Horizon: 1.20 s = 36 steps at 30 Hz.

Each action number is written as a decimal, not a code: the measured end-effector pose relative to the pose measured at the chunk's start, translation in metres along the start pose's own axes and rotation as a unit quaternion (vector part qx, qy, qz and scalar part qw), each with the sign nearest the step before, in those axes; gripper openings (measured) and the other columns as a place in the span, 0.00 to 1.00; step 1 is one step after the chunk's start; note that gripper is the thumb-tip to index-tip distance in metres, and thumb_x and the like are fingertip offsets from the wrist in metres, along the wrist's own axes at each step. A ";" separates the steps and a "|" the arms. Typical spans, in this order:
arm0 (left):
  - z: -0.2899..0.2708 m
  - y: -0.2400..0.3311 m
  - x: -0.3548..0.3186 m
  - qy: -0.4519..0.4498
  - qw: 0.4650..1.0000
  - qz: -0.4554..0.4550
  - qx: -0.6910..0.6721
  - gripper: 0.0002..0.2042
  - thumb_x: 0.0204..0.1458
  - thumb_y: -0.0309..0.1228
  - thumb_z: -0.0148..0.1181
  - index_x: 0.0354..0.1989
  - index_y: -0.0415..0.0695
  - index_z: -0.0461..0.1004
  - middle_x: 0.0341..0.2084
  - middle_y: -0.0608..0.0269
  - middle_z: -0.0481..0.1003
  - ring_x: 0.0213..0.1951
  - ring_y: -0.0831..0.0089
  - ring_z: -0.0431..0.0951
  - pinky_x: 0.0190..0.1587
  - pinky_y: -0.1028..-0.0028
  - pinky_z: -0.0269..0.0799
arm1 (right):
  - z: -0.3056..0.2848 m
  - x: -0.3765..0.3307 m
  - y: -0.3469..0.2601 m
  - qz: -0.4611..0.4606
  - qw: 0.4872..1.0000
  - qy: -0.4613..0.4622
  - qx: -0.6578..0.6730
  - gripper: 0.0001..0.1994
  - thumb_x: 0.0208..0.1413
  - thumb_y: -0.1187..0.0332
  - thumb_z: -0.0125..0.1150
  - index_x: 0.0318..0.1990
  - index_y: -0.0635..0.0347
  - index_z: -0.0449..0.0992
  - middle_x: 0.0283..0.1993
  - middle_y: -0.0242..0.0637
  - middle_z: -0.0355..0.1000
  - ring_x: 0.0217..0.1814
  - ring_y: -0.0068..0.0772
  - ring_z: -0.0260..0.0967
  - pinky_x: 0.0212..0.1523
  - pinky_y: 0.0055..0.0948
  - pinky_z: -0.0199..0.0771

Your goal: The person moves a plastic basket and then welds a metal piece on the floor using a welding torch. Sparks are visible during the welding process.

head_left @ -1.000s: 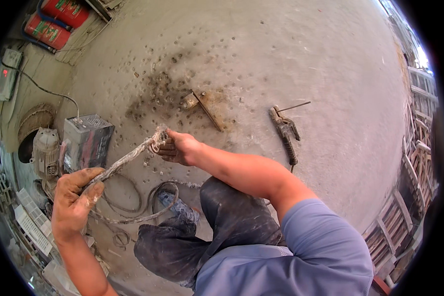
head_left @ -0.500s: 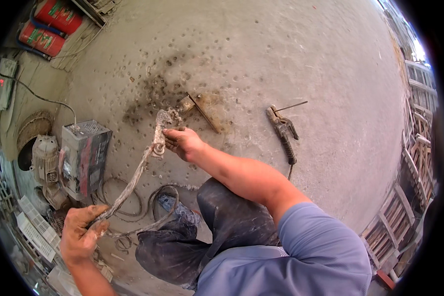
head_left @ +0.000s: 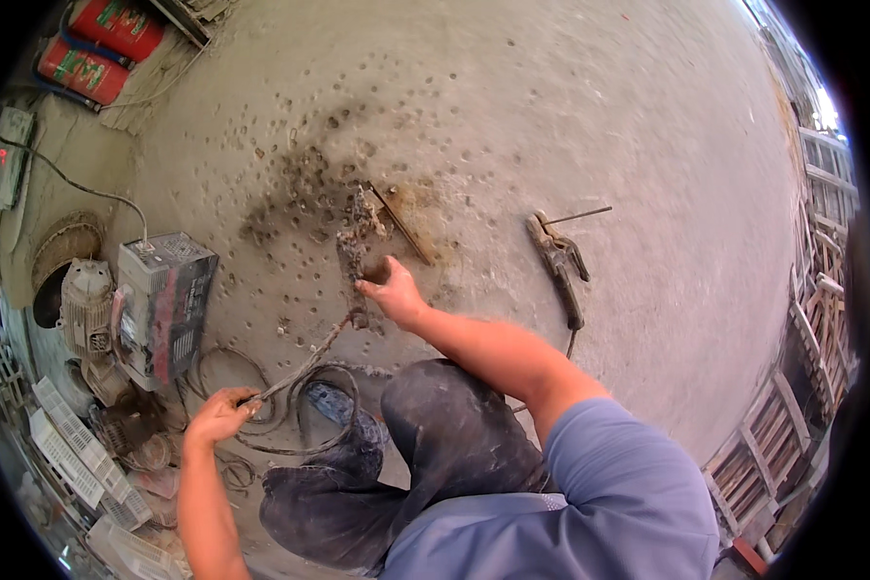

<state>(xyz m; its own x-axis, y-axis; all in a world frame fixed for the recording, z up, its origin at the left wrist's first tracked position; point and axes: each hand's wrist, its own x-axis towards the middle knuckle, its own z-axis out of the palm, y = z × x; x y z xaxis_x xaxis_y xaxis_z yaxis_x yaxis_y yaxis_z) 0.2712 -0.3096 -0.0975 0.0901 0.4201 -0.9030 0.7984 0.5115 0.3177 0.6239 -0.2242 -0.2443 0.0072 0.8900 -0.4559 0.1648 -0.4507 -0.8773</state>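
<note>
The left hand (head_left: 220, 416) has its grip closed on the cable (head_left: 321, 354), probably flexible; the right hand (head_left: 396, 295) touches the crusted clamp (head_left: 350, 257) near the rusty bar (head_left: 400, 225), closure unclear; likely stiff, rough, best held mid-body

Cable (head_left: 309, 367) partly hidden inside the left hand (head_left: 220, 416), shirt (head_left: 570, 527) cropped at the lower edge.

Upper left of the frame, two red containers (head_left: 79, 73) lie close together. Below them, near the left edge, a pale device (head_left: 6, 174) shows a red light, and a dark cord (head_left: 77, 180) curves off rightward. Lower still, a motor (head_left: 87, 300) sits. White slotted panels (head_left: 68, 435) lie lower left; slatted racks (head_left: 769, 437) line the right edge.
</note>
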 end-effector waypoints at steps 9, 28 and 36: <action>0.017 0.006 0.039 0.080 0.997 -0.006 -0.007 0.21 0.56 0.39 0.59 0.53 0.37 0.76 0.43 0.45 0.80 0.47 0.56 0.79 0.50 0.65 0.71 | 0.007 0.018 0.074 -0.006 0.999 -0.039 -0.033 0.23 0.51 0.66 0.70 0.51 0.67 0.70 0.45 0.50 0.77 0.45 0.38 0.74 0.50 0.35 0.73; 0.084 0.119 0.179 0.210 0.974 0.081 -0.009 0.36 0.53 0.52 0.61 0.65 0.40 0.64 0.61 0.42 0.67 0.64 0.48 0.65 0.65 0.59 0.61 | 0.006 0.032 0.066 0.022 0.995 -0.010 -0.100 0.25 0.49 0.64 0.71 0.52 0.65 0.70 0.49 0.54 0.76 0.53 0.54 0.74 0.52 0.41 0.73; 0.097 0.192 0.226 0.228 0.959 0.030 -0.163 0.47 0.53 0.65 0.53 0.71 0.41 0.54 0.65 0.43 0.63 0.67 0.50 0.62 0.66 0.59 0.60 | -0.054 0.002 0.073 -0.008 0.976 -0.059 -0.211 0.26 0.52 0.57 0.70 0.51 0.67 0.72 0.48 0.52 0.77 0.52 0.49 0.75 0.54 0.39 0.74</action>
<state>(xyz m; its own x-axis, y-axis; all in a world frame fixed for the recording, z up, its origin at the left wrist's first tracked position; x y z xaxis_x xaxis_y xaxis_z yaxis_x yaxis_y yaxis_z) 0.5028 -0.1896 -0.2685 -0.1984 0.7031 -0.6828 0.5654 0.6512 0.5063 0.6887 -0.2517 -0.3007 -0.1093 0.8713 -0.4785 0.5555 -0.3457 -0.7563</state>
